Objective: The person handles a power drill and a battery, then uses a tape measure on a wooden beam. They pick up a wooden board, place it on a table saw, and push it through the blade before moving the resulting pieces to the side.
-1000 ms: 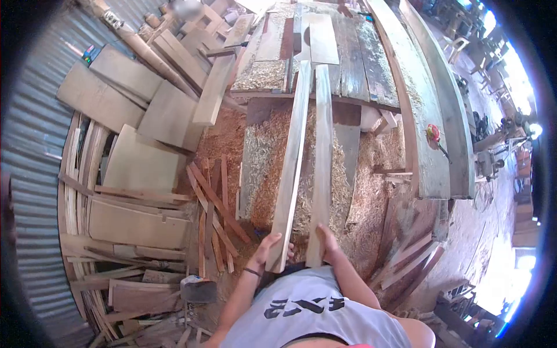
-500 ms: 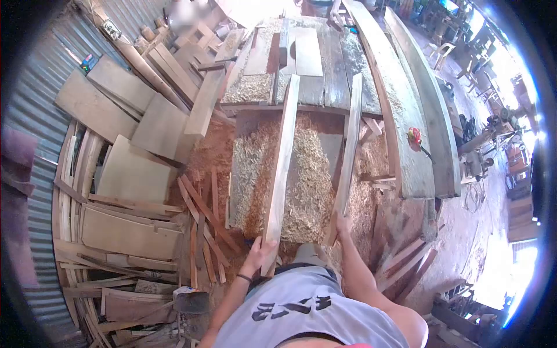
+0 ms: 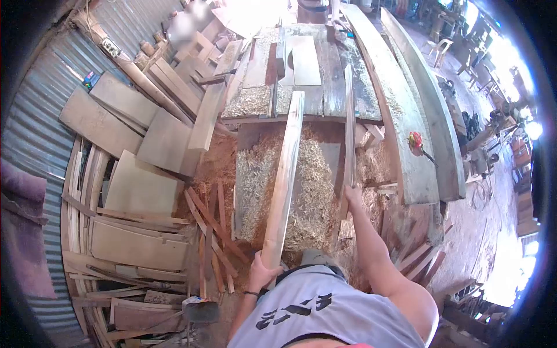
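My left hand is wrapped round the near end of a long pale wooden bar, whose far end reaches the near edge of the workbench. Farther right, my right hand grips a second, narrower wooden bar near its lower part. That bar points away from me, its far end over the bench top. Below and between the two bars lies a board covered in wood shavings.
Long planks run along the right, with a red and yellow tool on one. Flat boards and stacked offcuts fill the left beside a corrugated metal wall. Thin reddish strips lie on the floor. Part of another person shows behind the bench.
My right hand and its bar have moved forward, away from me, and the bar is now turned narrow side up. The left bar's far end has dropped slightly towards me.
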Tool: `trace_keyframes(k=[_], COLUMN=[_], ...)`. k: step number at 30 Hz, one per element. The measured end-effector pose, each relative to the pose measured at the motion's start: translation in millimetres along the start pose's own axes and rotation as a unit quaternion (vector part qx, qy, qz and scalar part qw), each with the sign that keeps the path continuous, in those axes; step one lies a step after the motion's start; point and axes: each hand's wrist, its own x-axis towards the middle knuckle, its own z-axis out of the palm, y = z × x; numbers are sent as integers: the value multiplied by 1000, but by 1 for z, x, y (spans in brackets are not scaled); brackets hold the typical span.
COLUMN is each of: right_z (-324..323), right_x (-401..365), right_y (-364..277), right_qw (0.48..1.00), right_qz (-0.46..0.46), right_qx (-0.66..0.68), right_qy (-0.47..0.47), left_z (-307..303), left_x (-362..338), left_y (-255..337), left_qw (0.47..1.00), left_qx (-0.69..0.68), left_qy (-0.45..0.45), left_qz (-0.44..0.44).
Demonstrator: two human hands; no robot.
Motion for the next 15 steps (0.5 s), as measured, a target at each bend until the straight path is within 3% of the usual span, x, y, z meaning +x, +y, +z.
trace_keyframes(k=[2, 3, 5, 6, 8, 11, 13, 15], right_z=[11, -5, -35, -47, -71, -64, -40, 10], right_x=[88, 97, 98, 105, 81, 52, 37, 57], right_y=[-14, -61, -137, -162, -215, -220, -185, -117], right_qw=[996, 992, 908, 884, 896, 873, 875, 921], right_qz=[-80, -115, -337, -393, -397, -436, -432, -369], right_qx=[43, 28, 56, 49, 95, 99, 110, 53], right_qy=[-1, 50, 244, 250, 173, 195, 187, 107], left_z=[3, 6, 9, 9, 12, 13, 19, 13], left_x=[3, -1, -1, -1, -1, 3, 7, 3], left_y=[-1, -2, 1, 2, 2, -2, -13, -1], left_qw=[1000, 1000, 999, 998, 998, 997, 995, 996], left_qx=[-6, -9, -42, -56, -64, -58, -57, -51], left_qy=[-1, -2, -10, -17, 1, -6, 1, -3], left_qz=[18, 22, 16, 13, 8, -52, -76, -72])
